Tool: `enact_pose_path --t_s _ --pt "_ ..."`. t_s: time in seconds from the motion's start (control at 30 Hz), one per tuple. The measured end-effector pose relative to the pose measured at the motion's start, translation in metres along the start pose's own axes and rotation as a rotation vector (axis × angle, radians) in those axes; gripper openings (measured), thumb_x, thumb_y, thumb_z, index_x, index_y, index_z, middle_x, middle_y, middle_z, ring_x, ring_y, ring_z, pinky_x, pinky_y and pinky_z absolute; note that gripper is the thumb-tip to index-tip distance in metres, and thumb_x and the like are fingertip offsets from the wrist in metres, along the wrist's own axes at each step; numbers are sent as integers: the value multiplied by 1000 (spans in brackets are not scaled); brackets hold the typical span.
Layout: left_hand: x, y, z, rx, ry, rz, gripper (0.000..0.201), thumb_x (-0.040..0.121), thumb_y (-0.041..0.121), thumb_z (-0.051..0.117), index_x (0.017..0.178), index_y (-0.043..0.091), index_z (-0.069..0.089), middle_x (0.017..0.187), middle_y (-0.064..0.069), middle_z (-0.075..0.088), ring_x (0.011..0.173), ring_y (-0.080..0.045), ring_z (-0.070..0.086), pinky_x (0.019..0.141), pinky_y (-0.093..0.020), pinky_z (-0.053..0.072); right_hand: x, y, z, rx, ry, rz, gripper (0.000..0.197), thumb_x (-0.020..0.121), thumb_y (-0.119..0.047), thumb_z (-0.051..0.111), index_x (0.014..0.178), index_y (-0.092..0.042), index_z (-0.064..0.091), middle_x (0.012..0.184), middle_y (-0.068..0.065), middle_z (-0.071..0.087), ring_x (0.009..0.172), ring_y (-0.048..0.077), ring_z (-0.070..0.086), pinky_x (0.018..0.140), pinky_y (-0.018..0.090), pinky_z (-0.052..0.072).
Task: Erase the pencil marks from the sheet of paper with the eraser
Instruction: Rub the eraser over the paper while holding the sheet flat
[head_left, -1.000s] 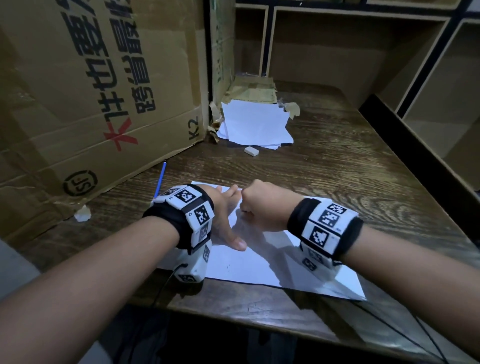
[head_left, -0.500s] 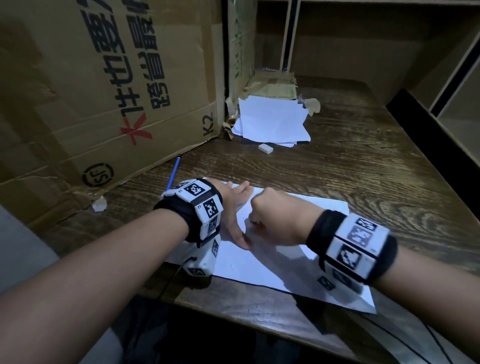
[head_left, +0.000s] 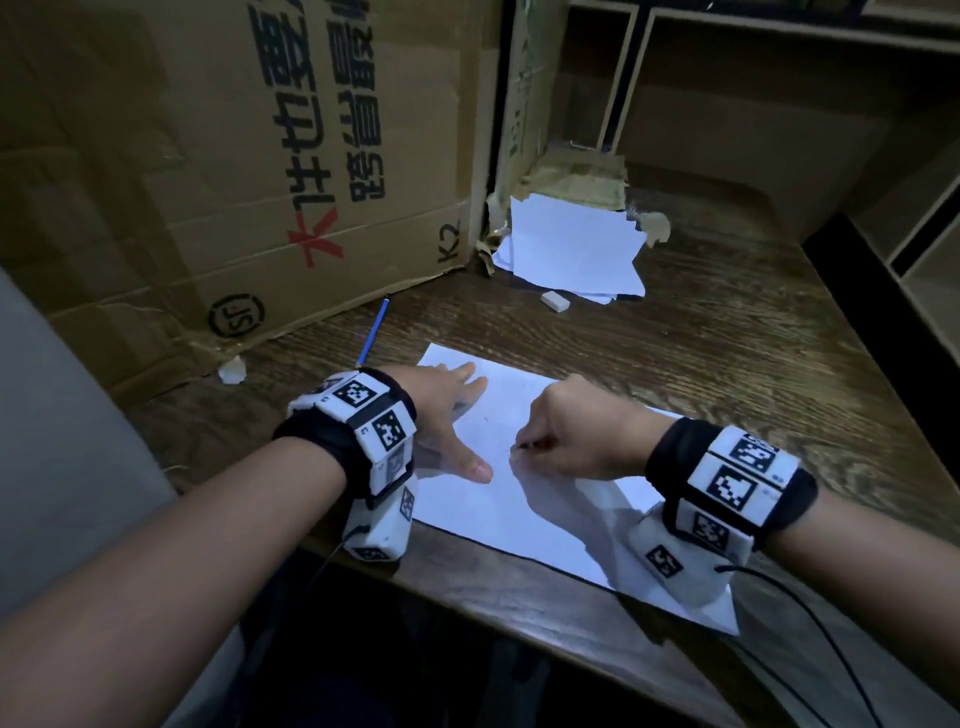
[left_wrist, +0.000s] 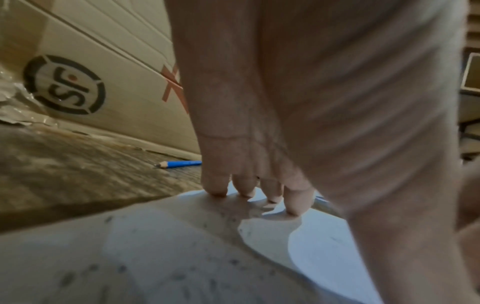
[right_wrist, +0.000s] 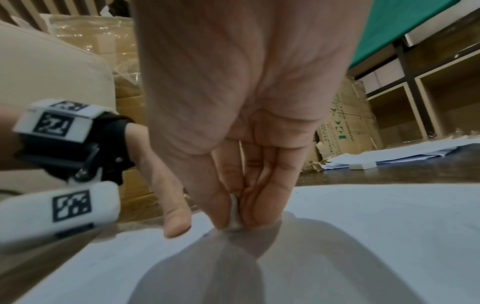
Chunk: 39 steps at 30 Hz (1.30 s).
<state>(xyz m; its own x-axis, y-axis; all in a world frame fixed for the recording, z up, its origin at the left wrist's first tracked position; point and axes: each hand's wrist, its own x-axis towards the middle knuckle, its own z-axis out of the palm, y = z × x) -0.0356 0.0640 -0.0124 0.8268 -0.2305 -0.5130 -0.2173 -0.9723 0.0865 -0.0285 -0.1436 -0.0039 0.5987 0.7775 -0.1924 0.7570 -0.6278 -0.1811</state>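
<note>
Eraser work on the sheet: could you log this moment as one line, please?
right hand: pinches eraser on sheet of paper | left hand: flat, holding sheet | spare eraser: untouched

table (head_left: 727, 364): dark wood, grained, slight sheen | sheet (head_left: 519, 499): matt white paper | box (head_left: 208, 182): brown corrugated cardboard, creased | eraser (right_wrist: 235, 218): white, matt | pencil (left_wrist: 182, 164): blue, glossy
</note>
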Motion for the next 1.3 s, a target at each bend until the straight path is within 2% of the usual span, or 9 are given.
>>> enact_pose_path --t_s 0.1,0.23,0.4,0.5,0.6,0.8,0.93,1.2,1.3 --pt "-1 6 -1 5 -44 -21 133 69 80 66 159 22 -14 165 4 -21 154 -25 -11 123 -46 10 10 -4 -9 -12 0 4 32 81 -37 53 75 -14 74 64 3 64 62 22 54 62 38 50" --pt "-4 13 -6 28 -54 -30 133 70 80 66 159 22 -14 166 3 -19 154 -27 -10 123 -48 13 36 -5 -16 6 76 88 21 81 -18 58 67 -8 71 60 6 64 60 24 55 60 38 52" --pt "-5 10 -2 18 -32 -10 131 71 79 66 159 22 -13 166 5 -19 154 -25 -11 123 -47 13 39 -15 -10 45 131 233 29 87 -18 57 61 -8 63 51 4 49 52 24 47 51 32 39" --pt "-2 8 2 4 -8 12 132 72 76 69 159 20 -13 166 3 -19 154 -27 -12 123 -47 14 24 -30 -4 -10 59 168 40 90 -27 59 54 -11 54 48 3 42 47 21 36 53 35 40" --pt "-1 6 5 -23 21 20 133 71 75 71 159 20 -12 166 4 -18 153 -26 -13 123 -47 14 29 -29 -8 -58 15 158 38 90 -38 60 65 -9 65 56 6 52 51 21 43 56 36 44" --pt "5 2 8 -68 30 41 137 63 79 73 159 28 -10 167 5 -16 153 -27 -13 122 -49 15 52 -24 -10 -100 114 242 29 91 -30 55 80 -7 68 62 3 43 57 24 46 58 33 39" --pt "3 4 9 -83 33 30 136 66 73 76 160 24 -10 167 5 -17 153 -28 -15 122 -50 16 40 -26 -2 -67 51 155 33 87 -33 57 62 -14 60 52 0 43 48 17 38 50 31 33" --pt "-1 7 4 -52 -12 6 135 68 78 70 159 22 -13 166 6 -19 153 -27 -14 123 -48 14 52 -7 -12 -69 104 240 33 86 -26 56 56 -14 53 57 4 49 54 22 49 51 30 38" --pt "-2 8 2 -49 -17 -4 135 68 75 73 159 23 -13 166 6 -20 153 -26 -15 123 -49 15 32 -25 -7 -100 41 118 45 90 -27 55 49 -16 41 50 0 40 47 15 36 47 28 28"
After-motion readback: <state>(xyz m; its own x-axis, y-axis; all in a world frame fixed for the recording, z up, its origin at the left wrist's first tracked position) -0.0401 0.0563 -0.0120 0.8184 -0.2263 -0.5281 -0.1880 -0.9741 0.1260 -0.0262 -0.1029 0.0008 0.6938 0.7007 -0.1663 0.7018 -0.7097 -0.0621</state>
